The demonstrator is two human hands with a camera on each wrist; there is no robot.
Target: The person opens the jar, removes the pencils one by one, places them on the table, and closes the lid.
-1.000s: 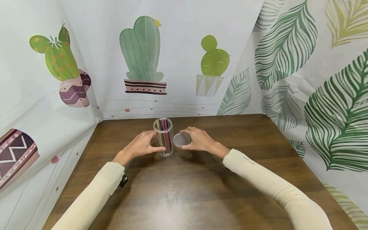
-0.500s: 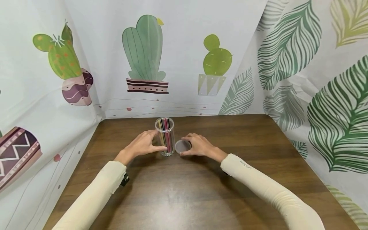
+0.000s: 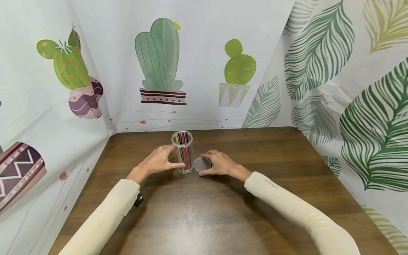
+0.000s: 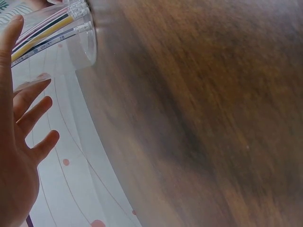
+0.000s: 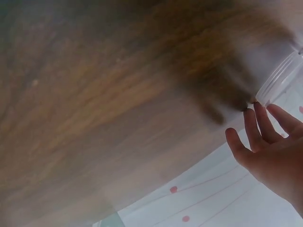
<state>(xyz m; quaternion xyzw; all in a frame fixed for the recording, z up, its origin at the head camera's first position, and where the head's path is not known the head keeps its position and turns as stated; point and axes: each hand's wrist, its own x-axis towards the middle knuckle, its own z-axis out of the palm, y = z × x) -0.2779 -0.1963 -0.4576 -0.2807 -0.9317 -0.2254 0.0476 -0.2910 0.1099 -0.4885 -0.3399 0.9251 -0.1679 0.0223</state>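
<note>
A clear round jar [image 3: 190,157] stands upright near the back of the table, holding several pencils [image 3: 184,156] in yellow, black and pink. My left hand [image 3: 157,160] grips its left side, thumb across the front and fingers behind. In the left wrist view the pencils [image 4: 52,38] show through the jar's wall near its base. Just right of the jar, my right hand [image 3: 222,163] holds a clear round lid [image 3: 202,164] by its edge, thumb in front and fingers behind. The right wrist view catches the lid [image 5: 280,75] at the fingertips, low by the table.
The brown wooden table [image 3: 197,212] ends not far behind the jar. A white cloth [image 3: 204,71] printed with cacti and leaves hangs behind it and along the sides.
My right hand has lowered the lid and brought it slightly nearer to me, with most of that shift in the first half second. The left hand keeps its hold on the jar.
</note>
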